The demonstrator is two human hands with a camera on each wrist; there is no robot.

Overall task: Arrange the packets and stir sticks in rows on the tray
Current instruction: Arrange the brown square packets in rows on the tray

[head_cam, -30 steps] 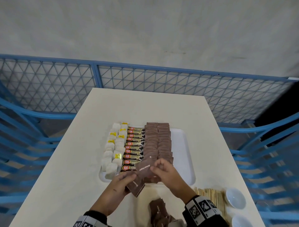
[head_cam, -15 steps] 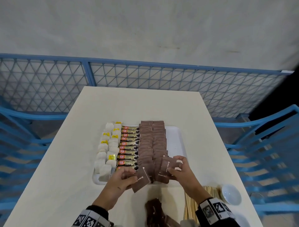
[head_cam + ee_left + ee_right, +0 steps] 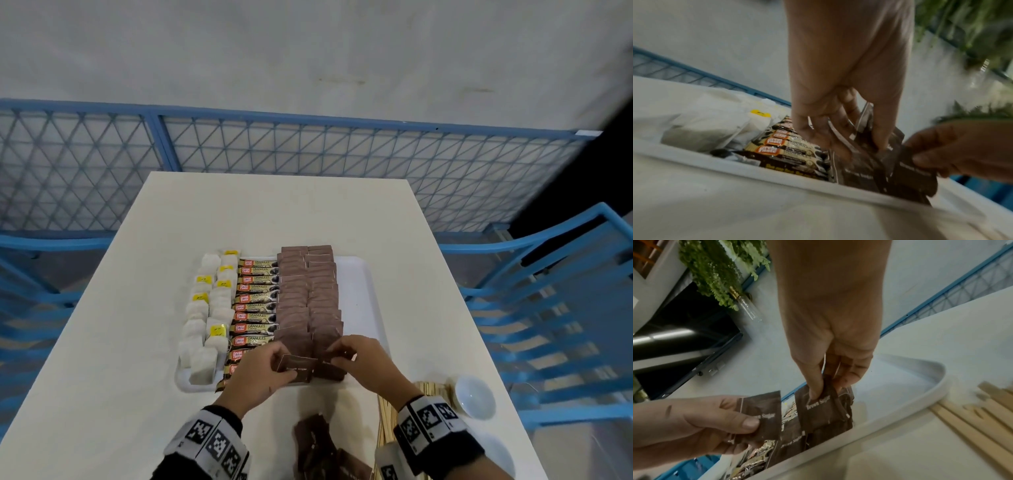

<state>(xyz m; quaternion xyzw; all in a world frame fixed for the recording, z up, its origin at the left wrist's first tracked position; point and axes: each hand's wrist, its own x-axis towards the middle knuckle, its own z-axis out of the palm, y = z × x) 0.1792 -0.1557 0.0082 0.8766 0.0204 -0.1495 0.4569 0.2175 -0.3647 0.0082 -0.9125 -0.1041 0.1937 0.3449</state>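
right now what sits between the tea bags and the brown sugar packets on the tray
A single row of Great Taste Granules coffee sticks lies between the tea bags and the brown sugar packets on the tray, plain in the head view.

Left hand (image 3: 263, 373) and right hand (image 3: 363, 363) reach forward side by side, fingers pinched.

Dim even light, blurred wrist views

white bowl (image 3: 475, 397) — table (image 3: 274, 212) | blue fence (image 3: 308, 154) — plant (image 3: 715, 269)
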